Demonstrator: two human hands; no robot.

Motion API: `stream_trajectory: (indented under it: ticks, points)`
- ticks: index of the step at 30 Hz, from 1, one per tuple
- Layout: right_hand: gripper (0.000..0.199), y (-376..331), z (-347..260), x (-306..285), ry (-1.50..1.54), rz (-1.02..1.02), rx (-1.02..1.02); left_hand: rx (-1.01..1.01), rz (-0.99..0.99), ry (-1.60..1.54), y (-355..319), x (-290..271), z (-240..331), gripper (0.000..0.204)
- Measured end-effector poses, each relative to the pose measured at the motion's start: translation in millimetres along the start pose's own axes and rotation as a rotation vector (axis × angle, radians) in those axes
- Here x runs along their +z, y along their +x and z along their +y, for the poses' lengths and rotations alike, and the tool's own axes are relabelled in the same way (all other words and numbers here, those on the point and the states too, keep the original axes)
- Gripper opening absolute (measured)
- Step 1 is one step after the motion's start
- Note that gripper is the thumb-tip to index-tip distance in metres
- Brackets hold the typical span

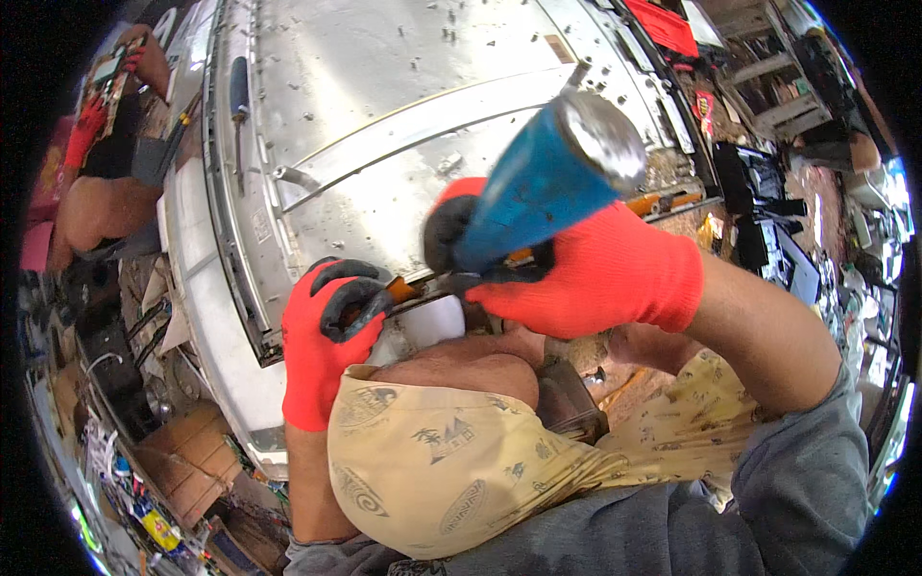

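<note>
My right hand [615,274], in a red glove with black palm, is closed around a blue tapered tool [533,178]. Its wide, battered bare-metal end is raised toward me, like a hammer or axe head; its handle is hidden. Gloved alike, my left hand [336,312] is curled at the near edge of a large silver metal panel [384,58]. Beside its fingers an orange piece [401,290] and a thin dark strip show. What lies inside the left fingers is hidden. More orange [663,203] shows beyond my right wrist, along the panel's edge.
A blue-handled screwdriver [239,91] lies at the panel's left side. Small debris is scattered over the panel, with two short metal stubs. Another person's red-gloved hand [88,125] holds something at far left. Black parts [759,192] and clutter cover the ground at right; brown boards [187,456] lie lower left.
</note>
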State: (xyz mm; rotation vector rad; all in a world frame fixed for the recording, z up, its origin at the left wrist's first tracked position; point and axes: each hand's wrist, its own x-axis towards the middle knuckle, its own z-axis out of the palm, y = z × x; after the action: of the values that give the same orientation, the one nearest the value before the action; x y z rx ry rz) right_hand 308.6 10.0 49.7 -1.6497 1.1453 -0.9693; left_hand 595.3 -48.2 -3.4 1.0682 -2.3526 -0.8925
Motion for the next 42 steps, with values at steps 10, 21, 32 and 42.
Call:
stream_trajectory:
  ticks: [10, 21, 32, 42]
  points:
    - [0.036, -3.6, 10.3, 7.3, 0.074, -0.04, -0.046, -0.05, 0.1, 0.04, 10.2, 10.0, 7.1, 0.021]
    - [0.035, 2.0, 3.4, 6.0, -0.087, -0.072, -0.06, -0.079, 0.094, 0.074, 10.2, 7.6, 7.3, 0.018]
    - [0.043, 7.4, -11.9, 0.1, -0.075, -0.203, -0.028, -0.172, 0.095, -0.089, 6.5, 14.8, -7.8, 0.021]
    - [0.038, 16.6, -14.3, 7.9, -0.114, -0.202, -0.037, -0.024, 0.104, 0.013, 7.7, 12.2, -7.1, 0.025]
